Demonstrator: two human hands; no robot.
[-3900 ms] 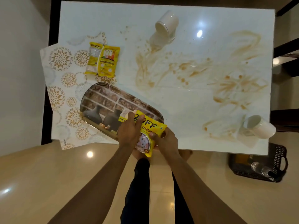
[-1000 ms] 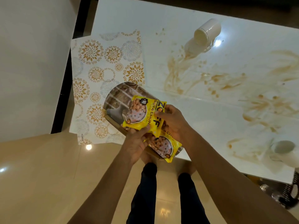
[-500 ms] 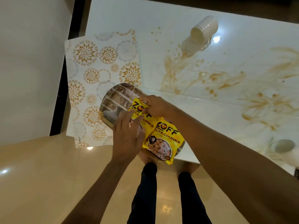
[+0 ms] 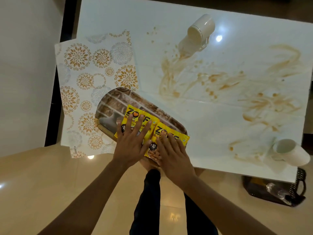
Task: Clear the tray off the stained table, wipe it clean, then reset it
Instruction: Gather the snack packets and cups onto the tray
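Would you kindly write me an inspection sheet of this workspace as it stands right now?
Surface: white table, streaked and spattered with brown stains over its middle and right.
Job's things: oval tray at the near edge, partly on a patterned mat; two yellow packets lie side by side on it.
Clutter: one white mug tipped over at the far side, another mug on its side at the near right corner.
Grippers: left hand and right hand lie flat, fingers straight, one on each packet.
Cables: nothing seen.
Surroundings: glossy tiled floor; dark basket under the right corner, holding a clear bottle.
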